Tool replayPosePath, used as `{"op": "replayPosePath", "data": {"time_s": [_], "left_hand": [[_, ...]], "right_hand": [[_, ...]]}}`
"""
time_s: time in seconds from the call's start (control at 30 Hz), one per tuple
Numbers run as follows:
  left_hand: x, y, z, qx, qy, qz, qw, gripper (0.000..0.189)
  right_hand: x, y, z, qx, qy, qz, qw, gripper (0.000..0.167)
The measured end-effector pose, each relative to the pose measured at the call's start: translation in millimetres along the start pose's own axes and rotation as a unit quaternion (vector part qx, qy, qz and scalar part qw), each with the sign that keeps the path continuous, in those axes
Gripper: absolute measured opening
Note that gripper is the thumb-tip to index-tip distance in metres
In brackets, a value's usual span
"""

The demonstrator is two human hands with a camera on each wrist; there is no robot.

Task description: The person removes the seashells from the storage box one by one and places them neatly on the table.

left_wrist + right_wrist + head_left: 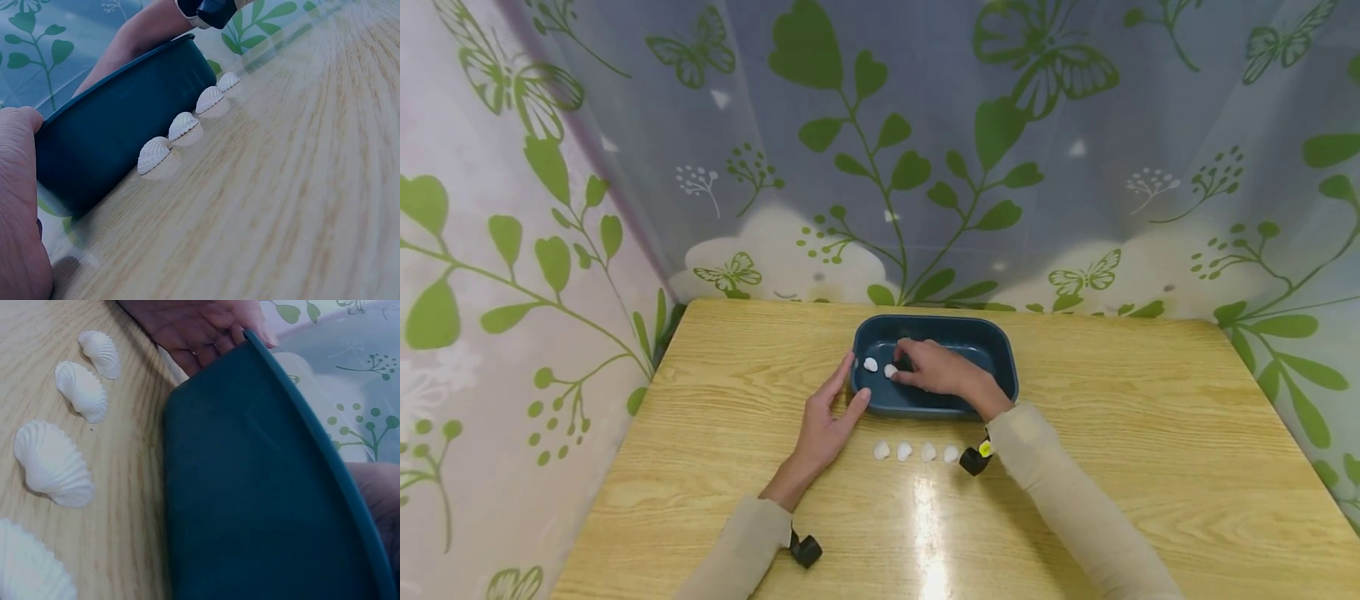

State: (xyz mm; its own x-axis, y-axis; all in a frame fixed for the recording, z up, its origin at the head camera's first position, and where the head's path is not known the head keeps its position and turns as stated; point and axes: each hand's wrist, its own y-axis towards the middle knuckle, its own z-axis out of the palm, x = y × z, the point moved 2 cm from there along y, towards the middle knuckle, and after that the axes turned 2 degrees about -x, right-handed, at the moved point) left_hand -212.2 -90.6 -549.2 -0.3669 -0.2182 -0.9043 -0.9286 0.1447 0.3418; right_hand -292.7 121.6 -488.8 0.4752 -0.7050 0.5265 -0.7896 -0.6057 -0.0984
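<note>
A dark teal box (pixel 934 412) stands on the table, open at the top. My left hand (pixel 822 427) rests against its left end, fingers fairly straight and thumb at the near rim. Over the box's far wall reaches my right hand (pixel 936 367), pinching a white seashell (pixel 891 372) at its thumb tip; the wrist views hide those fingertips behind the box wall. Left of it, another white seashell (pixel 870 365) lies on the box floor. Along the box's near side runs a row of several ribbed white seashells (pixel 905 451), seen closer in the left wrist view (pixel 184 125).
The wood-grain table (pixel 737 367) reaches well beyond the box on both sides. Behind it and to the left hangs a curtain (pixel 925 167) printed with green leaves and butterflies. A black wrist camera (pixel 974 461) sits close to the right end of the shell row.
</note>
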Motion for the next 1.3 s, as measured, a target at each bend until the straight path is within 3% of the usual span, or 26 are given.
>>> {"op": "replayPosePath", "data": {"time_s": [0.17,0.33,0.37,0.5,0.6,0.8,0.9,1.13,1.3], "left_hand": [[0.5,0.3,-0.2,-0.005,-0.007,0.0,1.0,0.062],[-6.5,0.8,-0.9,-0.006,-0.009,0.003,0.9999,0.062],[-13.1,0.5,-1.8,-0.005,-0.01,0.004,0.9999,0.062],[-13.4,0.0,-2.8,0.002,-0.005,-0.003,1.0,0.063],[-0.7,0.1,-1.2,-0.001,-0.004,-0.001,1.0,0.063],[0.3,0.7,0.6,-0.01,-0.003,0.008,0.9999,0.062],[-5.4,0.6,0.9,-0.011,-0.003,0.006,0.9999,0.062],[-37.3,-1.1,-5.0,-0.001,-0.005,0.001,1.0,0.06],[-42.9,-1.3,-6.3,-0.002,-0.005,-0.001,1.0,0.06]], "right_hand": [[0.9,3.2,5.2,-0.011,-0.03,-0.044,0.9985,0.026],[0.2,3.6,5.9,-0.006,-0.014,-0.075,0.9971,0.022],[0.0,3.5,5.5,-0.004,-0.01,-0.075,0.9971,0.024],[1.5,3.3,4.3,0.0,-0.011,-0.059,0.9982,0.025],[2.4,2.8,5.0,-0.001,-0.025,-0.058,0.998,0.023],[1.8,0.2,2.9,0.008,-0.018,-0.061,0.998,0.023],[1.3,-1.6,1.1,0.005,-0.026,-0.047,0.9985,0.022],[-2.1,-3.7,0.5,0.009,-0.015,-0.044,0.9989,0.026],[-4.5,-3.1,1.7,0.008,-0.015,-0.038,0.9992,0.024]]}}
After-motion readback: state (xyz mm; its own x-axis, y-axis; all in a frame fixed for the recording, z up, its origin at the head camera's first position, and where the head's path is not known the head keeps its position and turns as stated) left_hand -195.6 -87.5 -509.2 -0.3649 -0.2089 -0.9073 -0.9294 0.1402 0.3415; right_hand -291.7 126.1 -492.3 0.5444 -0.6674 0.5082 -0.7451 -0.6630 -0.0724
